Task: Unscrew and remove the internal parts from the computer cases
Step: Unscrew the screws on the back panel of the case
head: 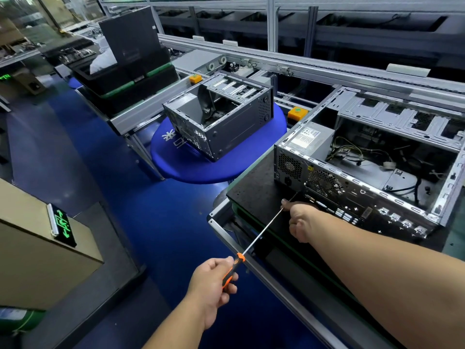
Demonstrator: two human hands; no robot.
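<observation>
Two bare forearms and two hands are seen, and nothing more of the person is shown. No sleeve, cuff, glove, watch, band or ring is worn on any part that is visible. The left hand [214,280] is joined to a forearm that is cut off by the bottom edge of the view, left of the right forearm. The right hand [300,220] is joined to a longer, broader-looking forearm, which is cut off by the right edge of the view. Short nails are seen on the left hand's fingers. The knuckles of both hands are shown from the back. Faint hair is seen on both forearms.
</observation>
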